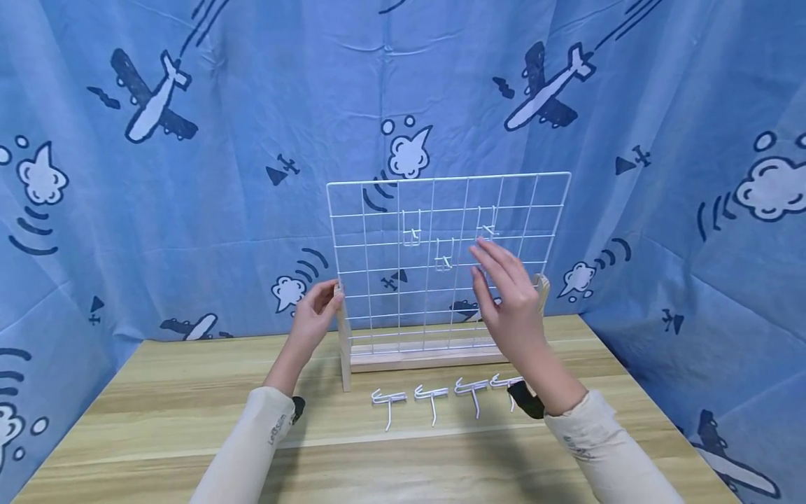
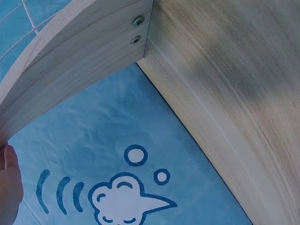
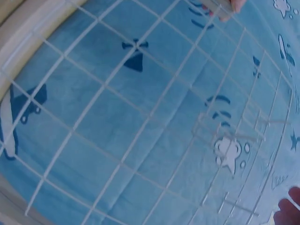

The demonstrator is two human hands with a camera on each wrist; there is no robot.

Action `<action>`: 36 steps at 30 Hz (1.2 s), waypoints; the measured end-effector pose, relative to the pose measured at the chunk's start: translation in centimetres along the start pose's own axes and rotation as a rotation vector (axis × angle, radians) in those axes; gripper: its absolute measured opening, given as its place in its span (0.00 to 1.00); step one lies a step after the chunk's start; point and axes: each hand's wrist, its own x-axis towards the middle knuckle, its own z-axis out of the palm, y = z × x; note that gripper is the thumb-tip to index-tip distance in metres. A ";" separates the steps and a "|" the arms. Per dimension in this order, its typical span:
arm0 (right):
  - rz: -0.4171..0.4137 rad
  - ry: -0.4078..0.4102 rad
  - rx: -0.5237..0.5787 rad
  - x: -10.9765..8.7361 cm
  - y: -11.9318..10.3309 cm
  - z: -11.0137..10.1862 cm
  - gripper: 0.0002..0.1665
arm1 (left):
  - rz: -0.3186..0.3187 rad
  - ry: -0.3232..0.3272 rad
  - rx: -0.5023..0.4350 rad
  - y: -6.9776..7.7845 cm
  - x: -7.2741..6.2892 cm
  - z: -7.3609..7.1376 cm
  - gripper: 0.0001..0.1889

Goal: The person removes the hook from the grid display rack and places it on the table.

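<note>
pinching wooden post [image 1: 343, 339] beside wire grid [image 1: 428, 267]

It's long cream sleeves [image 1: 242, 448] left and right, small dark lettering [image 1: 276, 429] near the cuffs [image 1: 267, 400], black wristbands [image 1: 526, 401] just past them, and the fingers [image 1: 499, 262] all bare!

Person's left hand [image 1: 315, 311] grips the left wooden post [image 1: 344, 343] of a stand bearing an upright white wire grid [image 1: 429, 266]. Right hand [image 1: 511, 301] before grid's right half, fingers near upper-right of three mounted hooks [image 1: 444, 262]. Four loose hooks [image 1: 433, 394] rowed on wood-grain table [image 1: 189, 420]; blue airplane-print curtain [image 1: 352, 91] behind.
</note>
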 end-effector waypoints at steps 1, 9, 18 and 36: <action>0.025 0.019 -0.005 0.2 0.2 -0.1 0.20 | -0.001 -0.003 -0.003 0.0 0.0 0.0 0.22; 0.302 0.013 -0.033 1.5 1.7 0.0 0.23 | 0.018 0.013 0.027 -0.9 0.5 -0.2 0.22; 0.485 -0.012 0.018 1.5 2.6 1.0 0.23 | 0.005 0.006 -0.015 -0.8 0.5 -0.1 0.23; 0.541 0.061 0.028 1.4 3.5 2.4 0.18 | 0.017 0.018 -0.003 -1.0 0.4 0.1 0.22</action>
